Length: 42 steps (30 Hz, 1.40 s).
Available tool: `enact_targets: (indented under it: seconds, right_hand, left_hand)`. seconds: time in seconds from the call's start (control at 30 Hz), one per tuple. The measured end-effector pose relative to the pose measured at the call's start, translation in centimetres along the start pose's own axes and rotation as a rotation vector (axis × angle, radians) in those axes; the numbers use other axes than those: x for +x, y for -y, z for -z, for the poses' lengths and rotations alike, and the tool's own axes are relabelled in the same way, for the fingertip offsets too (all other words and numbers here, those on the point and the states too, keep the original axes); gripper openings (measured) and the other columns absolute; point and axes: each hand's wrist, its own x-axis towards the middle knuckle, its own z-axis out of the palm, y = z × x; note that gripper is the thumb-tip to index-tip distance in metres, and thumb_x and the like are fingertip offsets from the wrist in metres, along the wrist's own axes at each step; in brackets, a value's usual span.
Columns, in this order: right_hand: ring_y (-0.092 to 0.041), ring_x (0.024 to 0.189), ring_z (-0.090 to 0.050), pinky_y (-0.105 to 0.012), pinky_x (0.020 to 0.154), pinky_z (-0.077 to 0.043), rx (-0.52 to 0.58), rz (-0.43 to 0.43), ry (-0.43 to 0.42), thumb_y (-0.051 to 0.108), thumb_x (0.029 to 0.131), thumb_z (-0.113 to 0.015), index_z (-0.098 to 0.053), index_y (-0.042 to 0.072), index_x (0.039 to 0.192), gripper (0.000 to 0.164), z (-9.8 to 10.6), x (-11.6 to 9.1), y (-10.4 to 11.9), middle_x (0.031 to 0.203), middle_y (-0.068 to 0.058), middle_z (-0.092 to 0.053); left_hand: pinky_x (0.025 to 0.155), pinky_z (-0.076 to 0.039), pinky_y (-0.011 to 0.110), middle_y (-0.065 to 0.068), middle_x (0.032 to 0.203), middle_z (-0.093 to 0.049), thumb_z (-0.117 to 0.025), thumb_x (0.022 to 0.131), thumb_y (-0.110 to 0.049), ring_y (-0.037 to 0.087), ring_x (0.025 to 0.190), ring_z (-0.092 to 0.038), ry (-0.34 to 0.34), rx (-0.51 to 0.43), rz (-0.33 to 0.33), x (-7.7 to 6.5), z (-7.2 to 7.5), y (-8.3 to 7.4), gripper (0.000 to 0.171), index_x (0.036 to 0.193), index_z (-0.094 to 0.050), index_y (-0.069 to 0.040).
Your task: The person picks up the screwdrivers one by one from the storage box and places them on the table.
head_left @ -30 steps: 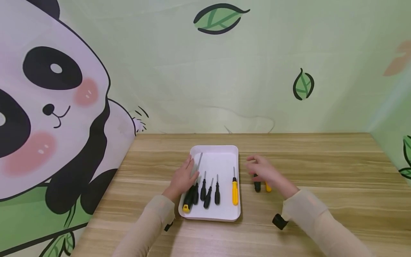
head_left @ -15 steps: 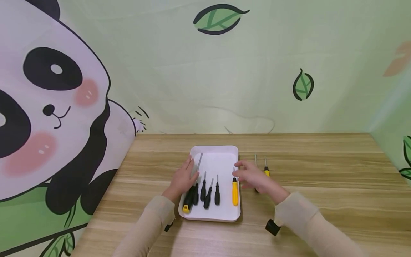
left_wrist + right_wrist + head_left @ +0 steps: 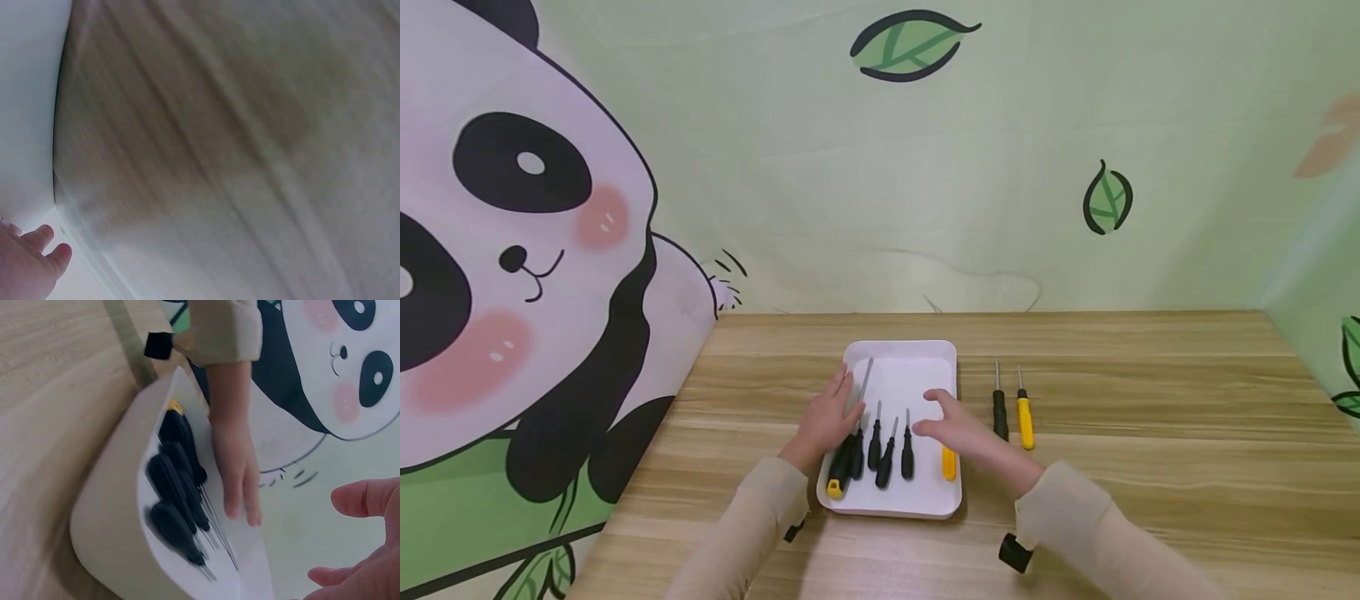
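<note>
My left hand [image 3: 823, 425] lies with straight fingers along the left rim of a white tray [image 3: 895, 508]. Inside the tray, a large screwdriver with a yellow-ended black handle [image 3: 841, 467] lies under the left hand's side. Beside it are several small black screwdrivers [image 3: 907, 458]. My right hand [image 3: 958, 429] hovers above the tray's right half, thumb and fingers spread, holding nothing. It hides the upper part of a yellow screwdriver [image 3: 950, 463]. In the right wrist view, the black handles [image 3: 167, 481] show close up, with the right fingers [image 3: 356, 499] apart from them.
Right of the tray, a black-handled screwdriver [image 3: 999, 408] and another yellow screwdriver [image 3: 1025, 421] lie side by side on the wooden table [image 3: 1165, 433]. A cloth backdrop [image 3: 1000, 167] with a panda and leaves stands behind the table's far edge.
My right hand has moved left from over the two screwdrivers on the table to above the tray, uncovering them. The left hand has stayed on the tray's rim.
</note>
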Motion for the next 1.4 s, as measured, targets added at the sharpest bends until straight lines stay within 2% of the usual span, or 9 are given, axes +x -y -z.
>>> enact_targets:
  seconds: [0.2,0.4,0.63,0.77,0.93,1.13,1.27,1.4]
  right_hand:
    - [-0.038,0.118,-0.037,-0.051,0.097,-0.031,-0.023,0.049,-0.038,0.015,0.079,-0.058,-0.032,-0.003,0.131,0.060,-1.8,0.1,-0.4,0.135,-0.025,-0.032]
    - [-0.038,0.118,-0.033,-0.052,0.097,-0.029,-0.119,0.067,-0.148,0.014,0.073,-0.061,-0.035,-0.004,0.130,0.065,-3.3,0.1,-0.7,0.128,-0.029,-0.034]
    - [-0.041,0.131,-0.007,-0.058,0.102,-0.018,-0.106,0.021,-0.215,0.014,0.069,-0.060,-0.029,0.000,0.134,0.073,-4.7,0.0,-0.9,0.141,-0.032,-0.005]
    - [-0.041,0.132,-0.001,-0.059,0.102,-0.016,-0.127,-0.006,-0.235,0.015,0.069,-0.059,-0.027,0.001,0.135,0.075,-5.2,0.1,-1.1,0.142,-0.032,-0.001]
    - [-0.041,0.132,0.000,-0.061,0.100,-0.016,-0.140,-0.041,-0.253,0.017,0.070,-0.058,-0.025,0.002,0.137,0.076,-5.6,0.3,-1.4,0.143,-0.032,0.001]
    - [-0.042,0.132,-0.002,-0.060,0.100,-0.018,-0.092,-0.056,-0.286,0.016,0.069,-0.059,-0.025,0.002,0.136,0.076,-5.6,0.7,-1.4,0.142,-0.032,0.001]
    - [-0.045,0.131,-0.005,-0.058,0.102,-0.018,-0.053,-0.057,-0.308,0.014,0.068,-0.060,-0.026,0.000,0.135,0.076,-5.4,0.9,-1.3,0.141,-0.034,-0.001]
    - [-0.045,0.127,-0.015,-0.056,0.101,-0.021,-0.035,-0.071,-0.328,0.013,0.067,-0.060,-0.029,0.000,0.134,0.075,-5.2,1.2,-1.3,0.138,-0.036,-0.010]
  left_hand:
    - [0.103,-0.029,0.042,0.008,0.149,-0.013,-0.042,0.091,-0.036,0.028,0.131,-0.027,-0.004,0.000,-0.004,0.1,-0.2,0.1,0.061,0.139,-0.024,-0.003]
    - [0.104,-0.028,0.042,0.008,0.149,-0.012,-0.042,0.090,-0.036,0.028,0.131,-0.026,-0.001,-0.002,-0.002,0.1,-0.2,0.2,0.061,0.139,-0.024,-0.004]
    - [0.103,-0.028,0.042,0.008,0.149,-0.011,-0.041,0.091,-0.037,0.028,0.131,-0.026,0.000,-0.003,-0.004,0.1,-0.3,0.2,0.062,0.140,-0.023,-0.004]
    - [0.103,-0.029,0.042,0.008,0.149,-0.010,-0.041,0.091,-0.037,0.029,0.131,-0.026,0.003,-0.004,0.001,0.1,-0.2,0.2,0.062,0.140,-0.023,-0.004]
    - [0.104,-0.028,0.042,0.005,0.150,-0.009,-0.040,0.091,-0.038,0.028,0.132,-0.025,0.023,-0.005,0.022,0.1,-0.2,0.2,0.062,0.141,-0.021,-0.006]
    - [0.104,-0.028,0.042,0.006,0.150,-0.009,-0.040,0.091,-0.038,0.027,0.132,-0.025,0.018,0.001,0.019,0.1,-0.3,0.2,0.062,0.140,-0.022,-0.006]
    - [0.103,-0.029,0.042,0.007,0.149,-0.010,-0.040,0.091,-0.038,0.028,0.131,-0.026,0.011,0.009,0.010,0.2,-0.4,0.4,0.062,0.140,-0.022,-0.005]
    - [0.104,-0.028,0.042,0.005,0.150,-0.009,-0.040,0.091,-0.038,0.027,0.132,-0.026,0.016,0.007,0.016,0.3,-0.5,0.4,0.062,0.140,-0.022,-0.006]
